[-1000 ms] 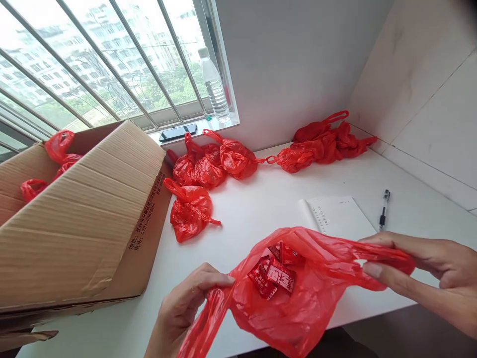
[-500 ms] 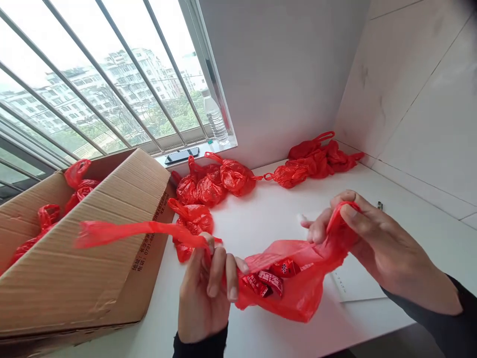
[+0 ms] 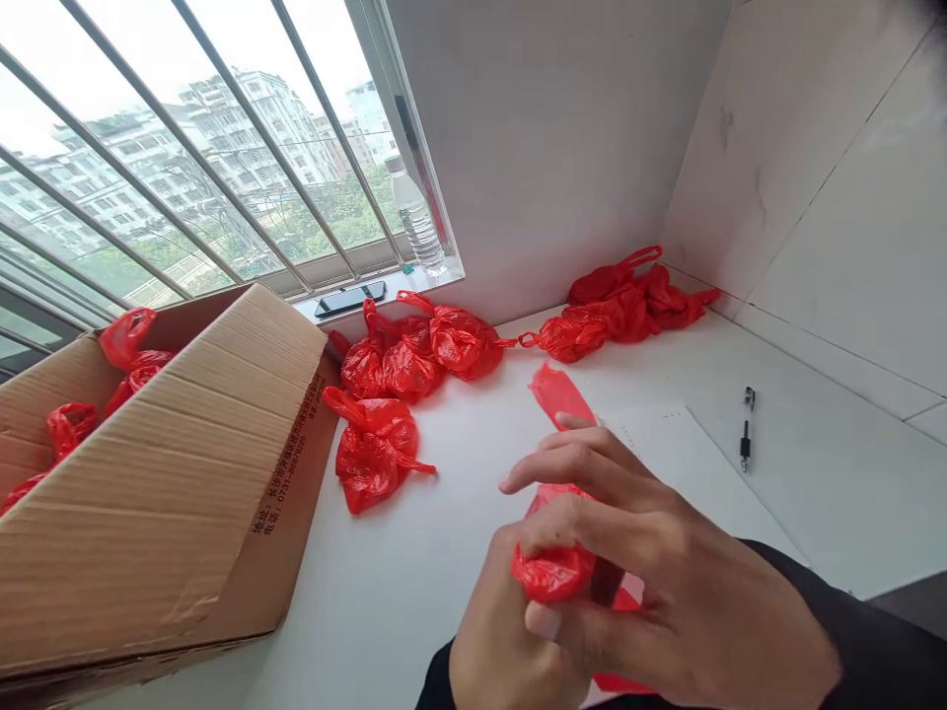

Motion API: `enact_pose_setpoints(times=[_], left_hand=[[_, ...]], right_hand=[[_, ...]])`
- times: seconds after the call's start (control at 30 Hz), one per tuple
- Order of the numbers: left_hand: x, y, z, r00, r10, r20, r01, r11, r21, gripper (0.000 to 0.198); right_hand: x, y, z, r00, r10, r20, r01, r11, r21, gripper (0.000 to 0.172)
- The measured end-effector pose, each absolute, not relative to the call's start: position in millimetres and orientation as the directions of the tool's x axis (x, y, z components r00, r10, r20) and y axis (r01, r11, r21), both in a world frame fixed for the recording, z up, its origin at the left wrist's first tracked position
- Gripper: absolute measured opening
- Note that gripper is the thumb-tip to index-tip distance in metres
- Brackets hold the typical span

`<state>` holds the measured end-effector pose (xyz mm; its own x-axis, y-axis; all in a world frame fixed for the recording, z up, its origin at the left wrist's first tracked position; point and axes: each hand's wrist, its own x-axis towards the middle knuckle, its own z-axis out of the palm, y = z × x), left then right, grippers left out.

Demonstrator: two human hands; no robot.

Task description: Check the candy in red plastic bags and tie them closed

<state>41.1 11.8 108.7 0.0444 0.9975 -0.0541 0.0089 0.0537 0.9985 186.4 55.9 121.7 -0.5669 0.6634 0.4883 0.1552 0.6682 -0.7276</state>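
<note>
Both of my hands are bunched together low in the middle around a small red plastic bag (image 3: 553,570). My right hand (image 3: 666,582) lies on top with its fingers curled over the bag, and a loose red handle strip (image 3: 556,394) sticks up behind it. My left hand (image 3: 497,641) sits underneath, mostly hidden, gripping the same bag. The packets inside the bag are covered.
A tilted cardboard box (image 3: 163,473) with tied red bags inside fills the left. Several tied red bags (image 3: 403,360) lie by the wall, and more of these red bags (image 3: 621,306) sit in the corner. A pen (image 3: 746,429) and paper (image 3: 688,454) lie to the right. A bottle (image 3: 414,222) and phone (image 3: 349,298) rest on the sill.
My hands have come together from wide apart, gathering the stretched bag handles into a tight bundle. The bag has closed over the red packets.
</note>
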Motion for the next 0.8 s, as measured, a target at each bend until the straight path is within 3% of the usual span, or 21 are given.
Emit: enact_pose_setpoints(times=[0.1,0.13,0.23,0.4,0.5,0.67,0.8], left_hand=[[28.0,22.8,104.4,0.131,0.987,-0.090,-0.050,0.097,0.994,0.031],[23.8,25.5,101.9,0.122,0.986,-0.110,-0.092,0.122,0.988,0.036],[15.1,31.5,92.6,0.064,0.975,-0.212,-0.200,0.221,0.955,0.045],[9.2,39.5,86.3,0.066,0.963,-0.260,-0.341,0.267,0.902,0.036],[7.0,39.6,91.1,0.100,0.973,-0.206,-0.255,0.225,0.940,0.025],[3.4,32.2,97.2,0.212,0.966,-0.151,-0.104,0.175,0.979,0.017],[-0.1,27.7,91.7,0.182,0.981,-0.068,0.010,0.067,0.998,0.013]], right_hand=[[191.7,69.3,115.9,-0.607,0.690,0.394,0.277,0.649,-0.709,0.044],[194.2,74.4,113.1,-0.607,0.710,0.358,0.314,0.628,-0.712,0.043],[200.4,83.6,106.6,-0.574,0.766,0.288,0.388,0.565,-0.729,0.017],[202.0,71.0,108.5,-0.519,0.826,0.219,0.369,0.447,-0.815,0.015],[201.4,64.0,110.1,-0.586,0.793,0.166,0.282,0.392,-0.876,0.019],[200.2,77.9,99.0,-0.550,0.801,0.237,0.235,0.421,-0.876,0.020],[195.1,89.3,86.4,-0.652,0.749,0.116,0.171,0.294,-0.940,0.027]])
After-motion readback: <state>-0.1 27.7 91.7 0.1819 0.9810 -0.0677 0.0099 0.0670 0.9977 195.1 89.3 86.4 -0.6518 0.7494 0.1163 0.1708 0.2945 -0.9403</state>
